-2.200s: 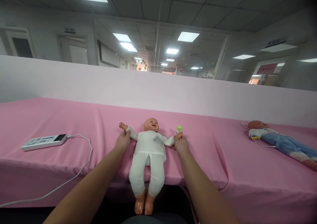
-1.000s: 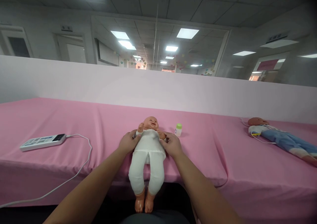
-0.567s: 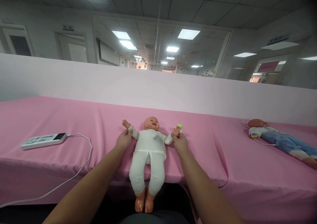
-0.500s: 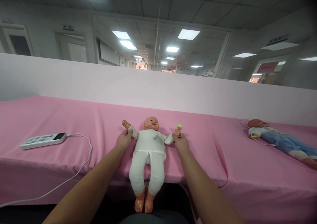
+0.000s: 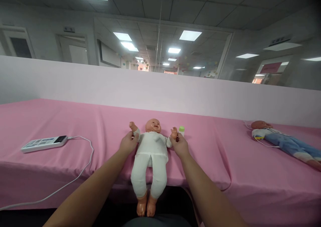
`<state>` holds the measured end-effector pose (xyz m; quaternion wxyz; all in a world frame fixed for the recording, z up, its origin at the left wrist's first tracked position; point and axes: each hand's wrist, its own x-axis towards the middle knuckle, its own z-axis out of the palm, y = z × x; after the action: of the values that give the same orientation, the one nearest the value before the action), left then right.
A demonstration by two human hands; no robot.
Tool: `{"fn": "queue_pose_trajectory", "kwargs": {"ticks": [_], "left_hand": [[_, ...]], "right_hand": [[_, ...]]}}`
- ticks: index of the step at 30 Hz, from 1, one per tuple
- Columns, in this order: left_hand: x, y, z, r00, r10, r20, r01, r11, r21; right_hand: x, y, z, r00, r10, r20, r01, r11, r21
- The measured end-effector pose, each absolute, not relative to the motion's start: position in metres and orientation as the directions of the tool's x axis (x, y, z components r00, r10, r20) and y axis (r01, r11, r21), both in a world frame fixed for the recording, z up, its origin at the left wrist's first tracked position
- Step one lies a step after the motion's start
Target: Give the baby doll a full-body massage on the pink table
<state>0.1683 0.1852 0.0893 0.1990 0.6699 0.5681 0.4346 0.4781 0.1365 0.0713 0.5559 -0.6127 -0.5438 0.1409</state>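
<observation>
A baby doll in a white top and white trousers lies on its back in front of me, its bare feet over the near edge of the pink-covered table. My left hand is closed around the doll's forearm on the left side, near the cuff. On the other side my right hand grips the doll's other arm close to the wrist. Both doll arms are bent upward, with the little hands showing above my fingers. Just behind my right hand stands a small bottle with a green cap.
A white power strip with a cable lies at the left. Farther right rests a second doll in blue clothes, with thin tubing by it. A low white wall with glass above borders the pink cloth at the back.
Both my hands have moved inward, bringing the doll's arms closer to its body. The green-capped bottle shows more fully now. The doll's trunk and legs have stayed in place.
</observation>
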Motion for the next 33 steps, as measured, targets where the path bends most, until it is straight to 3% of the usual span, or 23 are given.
{"fn": "queue_pose_trajectory", "kwargs": {"ticks": [4, 10, 14, 17, 20, 23, 26, 30, 33], "left_hand": [[0.177, 0.179, 0.091, 0.225, 0.850, 0.477, 0.721, -0.475, 0.505], [0.179, 0.175, 0.092, 0.302, 0.844, 0.444, 0.810, -0.472, 0.347], [0.180, 0.175, 0.092, 0.331, 0.851, 0.409, 0.827, -0.470, 0.308], [0.179, 0.176, 0.089, 0.299, 0.856, 0.423, 0.801, -0.466, 0.377], [0.175, 0.180, 0.088, 0.218, 0.872, 0.438, 0.741, -0.440, 0.508], [0.168, 0.188, 0.087, 0.031, 0.928, 0.371, 0.661, -0.298, 0.689], [0.159, 0.198, 0.086, -0.202, 0.952, 0.228, 0.499, -0.100, 0.861], [0.152, 0.206, 0.084, -0.341, 0.928, 0.148, 0.396, -0.001, 0.918], [0.149, 0.206, 0.085, -0.400, 0.899, 0.177, 0.412, 0.003, 0.911]], "right_hand": [[0.464, 0.130, 0.077, 0.127, 0.842, 0.524, 0.592, 0.359, -0.721], [0.454, 0.126, 0.081, -0.095, 0.781, 0.617, 0.756, 0.460, -0.465], [0.451, 0.126, 0.082, -0.131, 0.774, 0.619, 0.790, 0.459, -0.407], [0.450, 0.126, 0.081, -0.112, 0.781, 0.615, 0.770, 0.459, -0.443], [0.454, 0.129, 0.077, 0.015, 0.813, 0.582, 0.676, 0.421, -0.606], [0.467, 0.138, 0.070, 0.227, 0.859, 0.460, 0.478, 0.313, -0.821], [0.485, 0.149, 0.065, 0.456, 0.842, 0.288, 0.269, 0.177, -0.947], [0.504, 0.160, 0.061, 0.606, 0.795, 0.031, 0.010, 0.032, -0.999], [0.508, 0.164, 0.059, 0.631, 0.776, -0.010, 0.004, -0.016, -1.000]]}}
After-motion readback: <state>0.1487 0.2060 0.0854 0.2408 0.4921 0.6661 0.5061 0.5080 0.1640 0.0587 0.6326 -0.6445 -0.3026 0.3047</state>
